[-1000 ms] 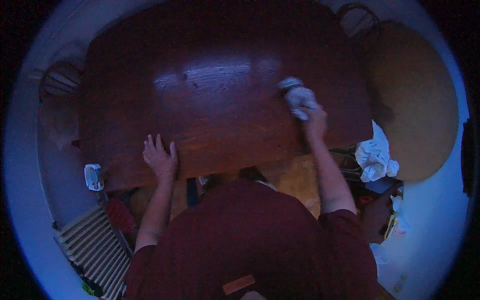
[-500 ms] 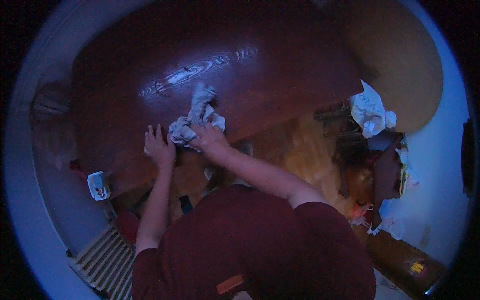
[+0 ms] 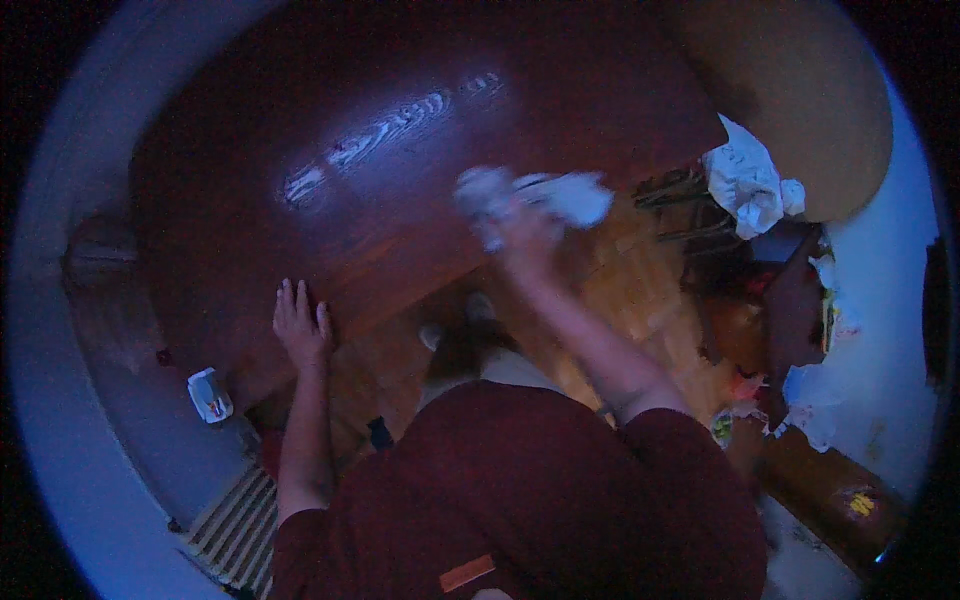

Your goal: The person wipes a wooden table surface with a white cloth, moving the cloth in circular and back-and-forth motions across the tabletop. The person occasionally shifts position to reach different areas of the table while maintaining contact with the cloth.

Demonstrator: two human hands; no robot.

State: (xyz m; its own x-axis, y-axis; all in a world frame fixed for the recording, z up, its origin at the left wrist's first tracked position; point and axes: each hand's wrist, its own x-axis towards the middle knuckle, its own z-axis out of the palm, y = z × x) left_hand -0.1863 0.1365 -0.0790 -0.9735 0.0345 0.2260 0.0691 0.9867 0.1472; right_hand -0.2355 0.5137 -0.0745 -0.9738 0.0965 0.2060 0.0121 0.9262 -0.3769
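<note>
The right hand (image 3: 525, 225) and the pale cloth (image 3: 545, 195) are smearing into motion blur above the near edge of the tabletop (image 3: 380, 160), so the grip on the cloth is staying unreadable. The tabletop's far side is fading into darkness. The person's torso is hiding the floor below that near edge.

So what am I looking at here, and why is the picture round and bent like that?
There is no machine: a person wears a wide-angle camera on the head, looking down, which bends straight edges. The dark red bulk at the bottom is the person's own top. The left hand lies flat, fingers spread, on the near edge of a dark wooden table. The right hand grips a crumpled pale cloth at the table's edge; both are blurred. More white cloth lies heaped at right, above a wooden floor.
</note>
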